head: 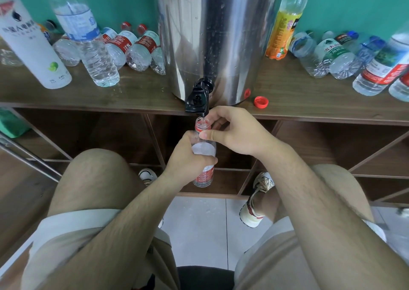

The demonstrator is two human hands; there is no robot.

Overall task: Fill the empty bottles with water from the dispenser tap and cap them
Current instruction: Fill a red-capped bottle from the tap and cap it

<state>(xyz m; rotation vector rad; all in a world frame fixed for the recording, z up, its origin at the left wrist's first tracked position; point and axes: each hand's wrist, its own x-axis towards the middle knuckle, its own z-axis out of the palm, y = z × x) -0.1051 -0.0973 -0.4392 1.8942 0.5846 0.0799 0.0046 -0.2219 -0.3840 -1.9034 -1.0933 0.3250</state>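
Bottle [203, 150] under tap [197, 97], part full; likely thin, slick, crushable. Left hand [188, 161] wraps its body; right hand [234, 132] pinches its neck. Grip body lightly.

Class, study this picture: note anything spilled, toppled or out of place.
Water is spilled: drops on the shelf left of the dispenser, splashes on the floor tiles. A red cap lies loose by the dispenser's base, and bottles lie toppled on both sides.
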